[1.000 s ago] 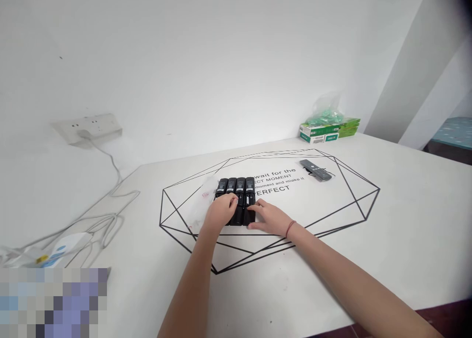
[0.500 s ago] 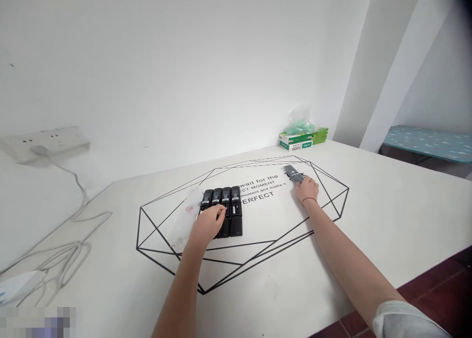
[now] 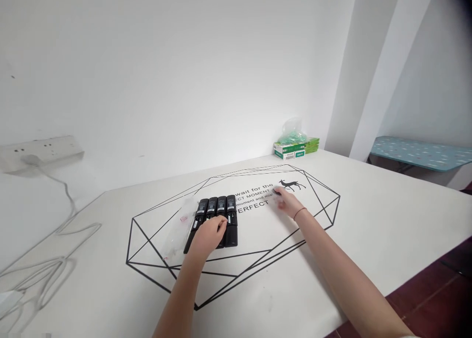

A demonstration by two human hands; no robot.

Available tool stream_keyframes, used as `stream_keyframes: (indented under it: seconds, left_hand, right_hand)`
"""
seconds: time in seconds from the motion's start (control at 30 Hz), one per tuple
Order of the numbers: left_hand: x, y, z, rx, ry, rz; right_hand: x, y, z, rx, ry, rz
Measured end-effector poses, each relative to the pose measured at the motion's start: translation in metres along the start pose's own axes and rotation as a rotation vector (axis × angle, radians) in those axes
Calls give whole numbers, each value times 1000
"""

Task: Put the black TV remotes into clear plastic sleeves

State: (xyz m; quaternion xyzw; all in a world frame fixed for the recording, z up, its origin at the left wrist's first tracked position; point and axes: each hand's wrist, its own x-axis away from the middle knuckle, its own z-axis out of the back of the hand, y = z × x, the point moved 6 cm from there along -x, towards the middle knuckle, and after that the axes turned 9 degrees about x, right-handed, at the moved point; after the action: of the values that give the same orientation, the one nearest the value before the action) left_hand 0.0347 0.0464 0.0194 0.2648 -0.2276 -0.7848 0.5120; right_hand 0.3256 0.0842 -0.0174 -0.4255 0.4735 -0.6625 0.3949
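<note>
Several black remote controls [image 3: 231,237] lie side by side, backs up, on the white table; the uncovered battery compartments show on some of them. My left hand [image 3: 209,234] rests over the row with curled fingers and thumb pressed together, covering the middle of some remotes; whatever it pinches is hidden. To the right of the row, my right hand [image 3: 286,201] is closed and slightly blurred. From its fingers pokes the dark end of another remote control [image 3: 276,190], seen nearly end-on. A clear plastic bag [image 3: 177,232] lies flat at the left of the row.
Green and white boxes [image 3: 289,151] with a clear bag of green items [image 3: 293,134] stand at the table's back right. A power strip [image 3: 44,151] is on the left wall, its white cable [image 3: 68,193] running down onto the table. A blue patterned table [image 3: 420,153] stands farther right.
My right hand has drawn the grey remote control leftward off the deer print and turned it. My left hand stays over the row. The view has shifted a little.
</note>
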Motion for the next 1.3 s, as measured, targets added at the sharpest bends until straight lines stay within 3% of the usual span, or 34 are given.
stream_keyframes:
  seconds: [0.1,0.2,0.27,0.33,0.5,0.57,0.7,0.77,1.13,1.2,1.3]
  left_hand:
    - [-3,-1,-12,266,-27,35]
    - [-6,-3,-28,676,-47,196]
    - [-7,2,-34,938,-52,238]
    - [-7,9,-33,1127,-30,206]
    - [-7,16,-17,1351,95,72]
    - [-8,18,-14,1407,109,47]
    - [-8,24,-11,1462,135,-6]
    - [-7,26,-8,1469,159,-12]
    - [-5,22,14,1514,250,-18]
    - [-5,18,25,1543,306,-41]
    - [-3,0,60,1575,505,-77]
  right_hand:
    - [28,-11,-45,-131,-228,-1]
    - [66,-18,-94,-419,-548,-40]
    - [90,-23,-116,-417,-700,34]
    - [106,-24,-128,-315,-746,157]
    - [105,-18,-132,-2,-567,438]
    - [102,-12,-133,-15,-577,388]
    - [109,-1,-140,-261,-734,79]
    - [116,-2,-141,-348,-801,4]
    - [135,-6,-145,-375,-1039,-42]
    - [136,-3,-146,-334,-1071,-39]
    - [137,-1,-148,-243,-1122,6]
